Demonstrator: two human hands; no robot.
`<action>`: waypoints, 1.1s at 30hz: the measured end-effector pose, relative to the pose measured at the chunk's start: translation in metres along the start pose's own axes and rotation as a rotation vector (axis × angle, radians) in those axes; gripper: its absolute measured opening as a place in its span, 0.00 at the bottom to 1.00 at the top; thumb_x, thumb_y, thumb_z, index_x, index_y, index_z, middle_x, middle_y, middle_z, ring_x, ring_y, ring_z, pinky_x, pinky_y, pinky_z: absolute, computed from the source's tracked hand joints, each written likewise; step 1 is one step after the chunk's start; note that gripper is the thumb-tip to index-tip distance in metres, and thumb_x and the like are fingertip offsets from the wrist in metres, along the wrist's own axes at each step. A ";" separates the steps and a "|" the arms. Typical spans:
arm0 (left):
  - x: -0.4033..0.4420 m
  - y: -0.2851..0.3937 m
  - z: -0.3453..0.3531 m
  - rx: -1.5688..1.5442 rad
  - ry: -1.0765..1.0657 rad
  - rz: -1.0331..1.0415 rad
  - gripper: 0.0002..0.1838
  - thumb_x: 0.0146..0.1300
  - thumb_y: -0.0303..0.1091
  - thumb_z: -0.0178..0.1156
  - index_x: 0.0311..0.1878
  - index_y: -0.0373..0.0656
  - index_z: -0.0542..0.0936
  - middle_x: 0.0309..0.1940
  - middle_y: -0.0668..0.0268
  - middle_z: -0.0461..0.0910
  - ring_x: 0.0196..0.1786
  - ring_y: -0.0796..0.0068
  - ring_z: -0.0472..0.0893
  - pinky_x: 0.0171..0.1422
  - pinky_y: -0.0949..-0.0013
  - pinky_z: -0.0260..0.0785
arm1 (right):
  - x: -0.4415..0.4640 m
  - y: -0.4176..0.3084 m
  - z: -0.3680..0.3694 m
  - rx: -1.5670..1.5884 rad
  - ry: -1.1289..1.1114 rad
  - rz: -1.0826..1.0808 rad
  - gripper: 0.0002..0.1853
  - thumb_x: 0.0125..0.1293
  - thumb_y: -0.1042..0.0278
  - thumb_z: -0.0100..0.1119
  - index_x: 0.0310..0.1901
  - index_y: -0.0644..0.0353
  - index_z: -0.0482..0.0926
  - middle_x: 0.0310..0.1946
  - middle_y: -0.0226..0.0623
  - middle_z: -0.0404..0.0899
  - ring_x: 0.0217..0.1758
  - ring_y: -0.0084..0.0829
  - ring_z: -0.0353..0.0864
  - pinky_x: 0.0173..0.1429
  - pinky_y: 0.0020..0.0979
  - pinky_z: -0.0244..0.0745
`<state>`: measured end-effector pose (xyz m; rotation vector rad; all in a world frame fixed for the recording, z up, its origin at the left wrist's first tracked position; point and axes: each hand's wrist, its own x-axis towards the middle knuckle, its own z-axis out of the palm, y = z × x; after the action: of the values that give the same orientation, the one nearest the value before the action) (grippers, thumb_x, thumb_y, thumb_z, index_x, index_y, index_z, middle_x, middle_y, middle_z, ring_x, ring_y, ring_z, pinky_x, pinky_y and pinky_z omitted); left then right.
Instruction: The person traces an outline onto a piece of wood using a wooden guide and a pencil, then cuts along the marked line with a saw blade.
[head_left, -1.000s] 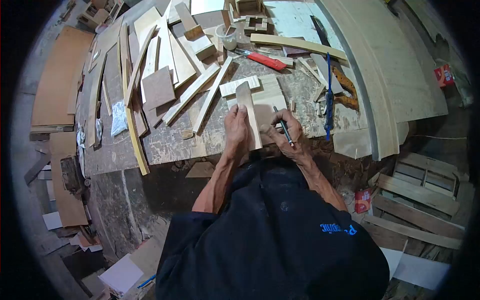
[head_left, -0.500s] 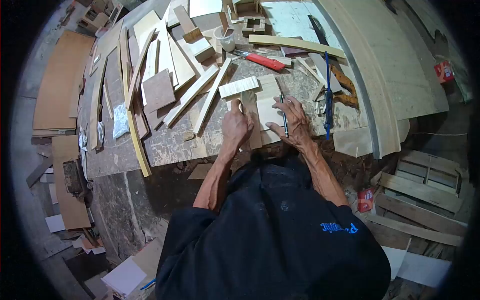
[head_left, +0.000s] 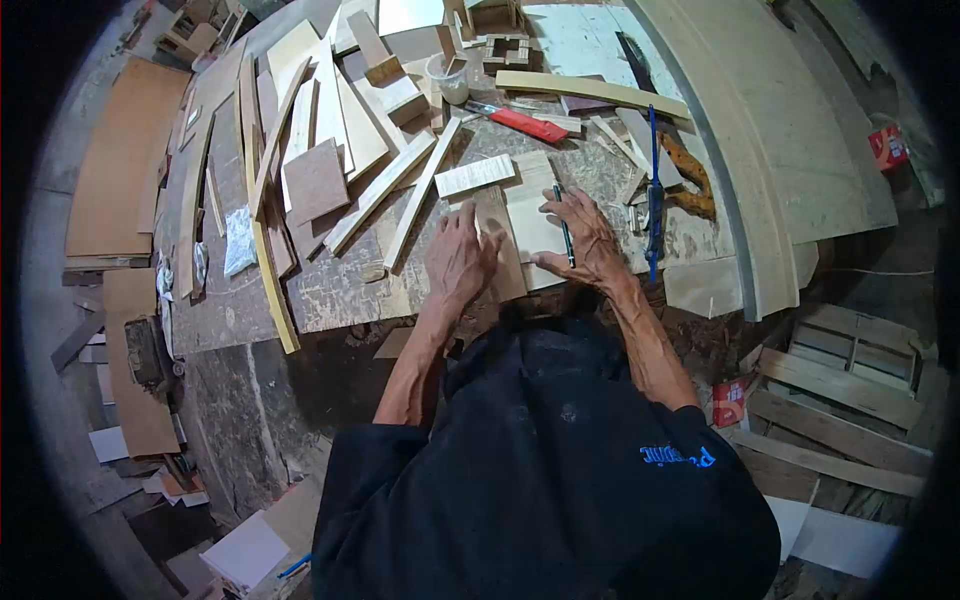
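Note:
My left hand (head_left: pixel 462 258) is open, its fingers somewhat apart, at the left edge of a brown strip of wood (head_left: pixel 509 272). Whether it presses on the strip I cannot tell. Held in my right hand (head_left: pixel 592 240) is a dark, slim pen (head_left: pixel 569 250), lying lengthwise under the thumb and fingers. This hand is at the right side of a pale, thin board (head_left: pixel 535 228), which lies beside the brown strip. Across the far end of the strip sits a short, pale wood block (head_left: pixel 475 177).
A red-handled saw (head_left: pixel 528 123) lies beyond the block, near a plastic cup (head_left: pixel 450 80). Loose wood strips (head_left: pixel 385 190) cover the left side of the bench. At right are a blue clamp (head_left: pixel 655 200), an orange-brown saw handle (head_left: pixel 690 175) and a long curved panel (head_left: pixel 740 160).
My left hand has loosened from a curled grip, spread its fingers and shifted slightly left. My right hand keeps the pen in nearly the same place.

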<state>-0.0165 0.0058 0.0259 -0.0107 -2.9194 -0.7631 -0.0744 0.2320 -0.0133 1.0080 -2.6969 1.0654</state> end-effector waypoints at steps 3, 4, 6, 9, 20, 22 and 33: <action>-0.018 0.002 -0.015 0.087 -0.168 0.129 0.43 0.53 0.46 0.73 0.68 0.40 0.63 0.64 0.47 0.65 0.70 0.43 0.63 0.68 0.48 0.64 | 0.002 0.001 -0.003 -0.013 -0.061 -0.001 0.38 0.47 0.46 0.75 0.60 0.51 0.72 0.65 0.41 0.71 0.74 0.54 0.60 0.73 0.54 0.60; -0.024 0.004 -0.019 0.110 -0.200 0.193 0.45 0.52 0.46 0.74 0.69 0.42 0.62 0.68 0.49 0.61 0.72 0.43 0.61 0.70 0.48 0.62 | 0.003 0.001 -0.005 -0.023 -0.084 0.002 0.39 0.47 0.46 0.75 0.61 0.51 0.72 0.66 0.40 0.71 0.75 0.54 0.59 0.74 0.55 0.59; -0.031 0.004 -0.016 0.183 -0.335 0.143 0.56 0.45 0.53 0.77 0.74 0.43 0.58 0.74 0.49 0.51 0.78 0.39 0.48 0.78 0.39 0.49 | 0.006 -0.002 -0.010 -0.045 -0.132 0.030 0.39 0.47 0.46 0.75 0.61 0.50 0.72 0.68 0.40 0.69 0.75 0.54 0.59 0.75 0.55 0.58; -0.034 -0.003 -0.003 0.253 -0.414 0.106 0.61 0.43 0.59 0.77 0.77 0.46 0.55 0.78 0.48 0.43 0.81 0.38 0.39 0.78 0.34 0.42 | 0.008 0.003 -0.009 -0.035 -0.165 0.022 0.40 0.47 0.45 0.75 0.62 0.49 0.71 0.70 0.38 0.68 0.76 0.54 0.58 0.76 0.55 0.57; -0.036 -0.007 0.008 0.246 -0.397 0.076 0.59 0.44 0.63 0.75 0.77 0.53 0.57 0.80 0.49 0.42 0.82 0.43 0.37 0.79 0.32 0.36 | 0.005 0.006 -0.013 -0.051 -0.165 -0.035 0.38 0.45 0.43 0.78 0.56 0.51 0.76 0.67 0.33 0.73 0.74 0.52 0.61 0.70 0.55 0.63; -0.035 -0.008 0.010 0.255 -0.346 0.108 0.59 0.43 0.63 0.75 0.76 0.52 0.58 0.80 0.49 0.42 0.82 0.44 0.37 0.77 0.28 0.36 | 0.005 0.006 -0.013 -0.034 -0.164 -0.038 0.37 0.44 0.45 0.78 0.56 0.51 0.76 0.67 0.33 0.73 0.74 0.52 0.61 0.70 0.55 0.63; -0.037 -0.009 0.023 0.168 -0.309 0.103 0.66 0.43 0.64 0.75 0.79 0.46 0.49 0.80 0.50 0.40 0.82 0.43 0.38 0.77 0.28 0.37 | 0.000 0.007 -0.011 0.009 -0.159 -0.030 0.41 0.44 0.49 0.78 0.60 0.51 0.71 0.69 0.35 0.69 0.75 0.54 0.60 0.73 0.55 0.61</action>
<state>0.0167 0.0099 -0.0028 -0.2852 -3.2323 -0.5408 -0.0801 0.2426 -0.0090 1.1785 -2.7919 1.0344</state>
